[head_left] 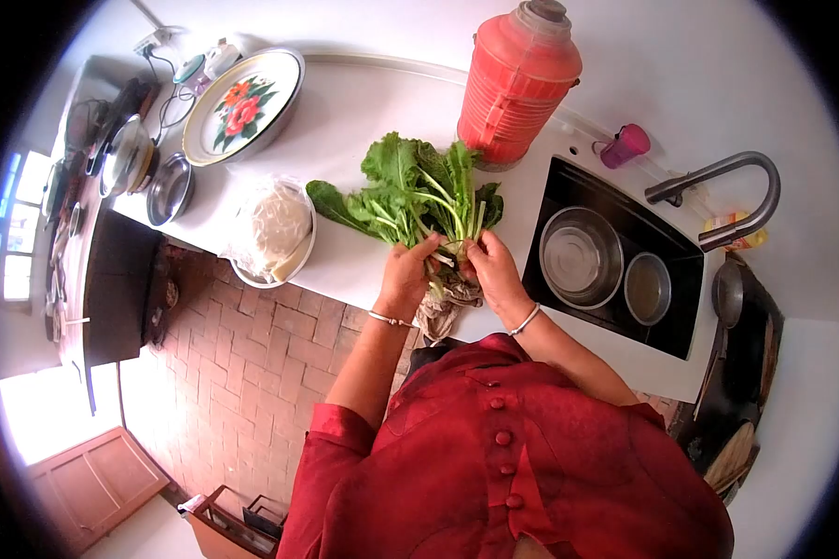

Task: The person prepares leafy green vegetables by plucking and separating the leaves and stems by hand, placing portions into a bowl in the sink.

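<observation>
Leafy greens (410, 191) lie in a loose bunch on the white counter, leaves pointing away from me and stems toward me. My left hand (410, 272) is closed around stems on the left side of the bunch. On the right side, my right hand (494, 272) grips more stems, thumb close to the left hand. A crumpled brownish cloth (447, 312) hangs at the counter edge just below the stems. Parts of the stems are hidden behind my fingers.
A red thermos (517, 84) stands behind the greens. To the right is a black sink (559, 186) with a metal pot (581, 257), a smaller bowl (648, 289) and a faucet (764, 186). At left are a bagged white bowl (270, 228), a floral basin (280, 84) and a metal bowl (170, 189).
</observation>
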### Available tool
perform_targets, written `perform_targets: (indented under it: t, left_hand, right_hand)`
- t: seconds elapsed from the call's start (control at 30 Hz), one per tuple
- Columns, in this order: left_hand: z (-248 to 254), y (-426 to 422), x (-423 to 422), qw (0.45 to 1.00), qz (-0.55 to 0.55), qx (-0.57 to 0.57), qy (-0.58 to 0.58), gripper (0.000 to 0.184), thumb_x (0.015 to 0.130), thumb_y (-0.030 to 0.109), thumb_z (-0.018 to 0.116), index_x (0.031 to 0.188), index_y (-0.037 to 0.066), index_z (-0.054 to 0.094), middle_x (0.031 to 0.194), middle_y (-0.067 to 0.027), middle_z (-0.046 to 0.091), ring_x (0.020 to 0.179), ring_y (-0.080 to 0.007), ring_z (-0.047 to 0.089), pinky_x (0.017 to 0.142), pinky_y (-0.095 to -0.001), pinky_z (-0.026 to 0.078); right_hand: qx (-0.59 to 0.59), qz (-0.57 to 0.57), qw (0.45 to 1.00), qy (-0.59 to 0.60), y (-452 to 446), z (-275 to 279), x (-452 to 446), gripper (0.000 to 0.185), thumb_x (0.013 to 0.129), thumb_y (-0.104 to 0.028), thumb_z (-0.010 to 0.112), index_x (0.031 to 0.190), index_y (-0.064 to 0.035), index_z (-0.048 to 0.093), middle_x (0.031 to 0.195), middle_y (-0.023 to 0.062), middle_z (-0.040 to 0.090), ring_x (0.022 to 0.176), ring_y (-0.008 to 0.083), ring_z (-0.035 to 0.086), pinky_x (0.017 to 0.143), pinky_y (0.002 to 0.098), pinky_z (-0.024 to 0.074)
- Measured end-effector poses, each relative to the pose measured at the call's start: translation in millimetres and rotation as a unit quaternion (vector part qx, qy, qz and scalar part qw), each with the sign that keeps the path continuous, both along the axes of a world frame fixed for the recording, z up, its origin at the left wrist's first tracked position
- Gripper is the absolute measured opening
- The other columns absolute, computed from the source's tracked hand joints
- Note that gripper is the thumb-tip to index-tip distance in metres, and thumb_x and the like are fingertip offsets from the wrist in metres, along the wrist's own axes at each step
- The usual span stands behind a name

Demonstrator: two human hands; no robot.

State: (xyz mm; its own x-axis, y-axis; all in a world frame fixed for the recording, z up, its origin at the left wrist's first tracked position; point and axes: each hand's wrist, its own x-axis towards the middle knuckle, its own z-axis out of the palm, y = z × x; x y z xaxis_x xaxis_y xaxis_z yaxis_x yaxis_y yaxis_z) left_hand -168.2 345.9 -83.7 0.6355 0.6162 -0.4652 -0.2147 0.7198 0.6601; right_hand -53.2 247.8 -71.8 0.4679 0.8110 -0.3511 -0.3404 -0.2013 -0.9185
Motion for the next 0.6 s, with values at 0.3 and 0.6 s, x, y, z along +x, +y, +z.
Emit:
perform_targets:
  t: [0.3,0.6]
  left_hand:
    - [-8.2,-6.5,5.8,0.995,0.045,-0.092,-0.019,0.01,0.087,0.01,0.055,0.084,0.0,0.057,0.07,-0.0052,0.055,0.055,-0.0143,0.05,0.048,-0.0267,0.041]
    - [-14.0,-4.4,15.6,0.988,0.066,-0.135,0.014,0.012,0.087,0.011,0.055,0.081,0.0,0.055,0.067,-0.0072,0.054,0.055,-0.0179,0.05,0.049,-0.033,0.044]
  right_hand:
    - [0.115,-0.047,0.956,0.267,1.6,2.9,-8.6,0.008,0.091,-0.013,0.048,0.091,-0.0059,0.052,0.074,0.0004,0.052,0.06,0.0099,0.049,0.054,0.0216,0.0387]
    - [0.088,-0.057,0.993,0.05,0.6,-4.1,-12.5,0.009,0.093,-0.014,0.046,0.097,-0.0072,0.051,0.077,-0.0019,0.052,0.062,0.0061,0.046,0.056,0.0196,0.0386]
